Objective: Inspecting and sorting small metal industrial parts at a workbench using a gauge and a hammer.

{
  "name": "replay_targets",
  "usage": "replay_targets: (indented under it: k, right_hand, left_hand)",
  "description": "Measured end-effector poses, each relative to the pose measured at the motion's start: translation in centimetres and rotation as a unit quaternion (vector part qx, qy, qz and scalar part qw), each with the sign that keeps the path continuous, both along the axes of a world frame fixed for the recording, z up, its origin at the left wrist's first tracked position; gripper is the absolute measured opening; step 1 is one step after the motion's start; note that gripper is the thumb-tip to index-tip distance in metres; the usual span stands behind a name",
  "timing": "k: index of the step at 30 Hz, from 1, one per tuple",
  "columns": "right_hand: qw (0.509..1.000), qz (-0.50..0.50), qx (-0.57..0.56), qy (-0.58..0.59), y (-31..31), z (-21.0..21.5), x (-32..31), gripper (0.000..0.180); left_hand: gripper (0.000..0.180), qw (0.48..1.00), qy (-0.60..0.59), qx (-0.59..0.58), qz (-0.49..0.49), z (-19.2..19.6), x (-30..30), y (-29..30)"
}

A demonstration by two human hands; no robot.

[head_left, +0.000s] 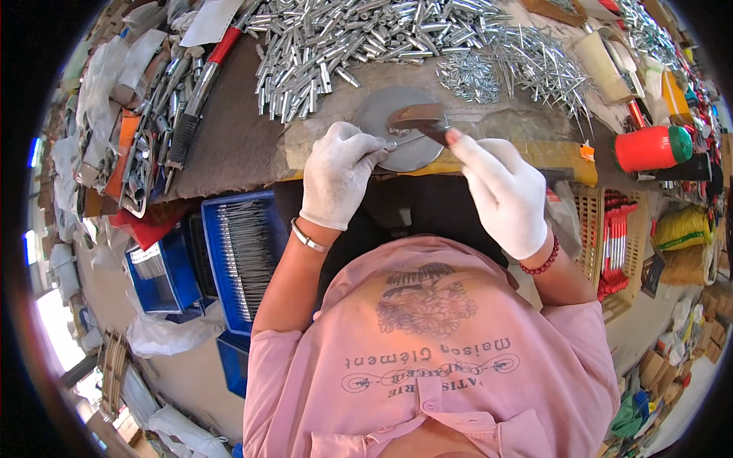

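Note:
My left hand [337,175], in a white glove, pinches a small silver metal rod [405,142] between thumb and fingertips. The rod lies over a round grey metal plate [420,156] at the table's near edge. My right hand [504,191], gloved too, is closed round what looks like a hammer [416,116]. Its brownish head is smeared by motion and hangs above the plate; most of its handle is hidden by my fingers. Beyond the plate lies a large pile of silver metal sleeves [343,46]. To its right are small pins [467,76] and long thin rods [538,61].
Hand tools, including one with a red-and-black handle [202,95], lie at the left. A red spool with a green end [653,149] stands at the right. Below the table are a blue bin [210,267] of metal rods and a beige crate [588,221] with red-handled tools.

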State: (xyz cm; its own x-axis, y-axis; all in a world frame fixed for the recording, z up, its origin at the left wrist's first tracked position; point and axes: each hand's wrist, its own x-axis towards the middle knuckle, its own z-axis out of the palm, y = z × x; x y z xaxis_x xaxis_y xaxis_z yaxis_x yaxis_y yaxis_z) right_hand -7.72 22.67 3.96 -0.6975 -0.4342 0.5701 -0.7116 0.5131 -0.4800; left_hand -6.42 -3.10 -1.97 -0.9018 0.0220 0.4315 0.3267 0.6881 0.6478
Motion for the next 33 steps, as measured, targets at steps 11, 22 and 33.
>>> replay_targets:
  k: [11, 22, 33]
  right_hand:
    - [0.986, 0.014, 0.075, -0.15, -0.8, -1.6, -2.6, 0.047]
    - [0.963, -0.003, 0.17, -0.209, -2.7, -2.5, 0.0, 0.015]
    - [0.81, 0.057, -0.018, -0.583, -4.3, -2.5, 2.4, 0.025]
  left_hand:
    - [0.013, 0.999, -0.015, 0.018, -0.027, -0.2, 0.2, -1.2]
    - [0.02, 0.999, -0.018, 0.041, -0.006, -0.2, 1.4, -1.1]
    - [0.065, 0.852, -0.325, 0.399, 0.099, 1.0, 5.3, 2.2]
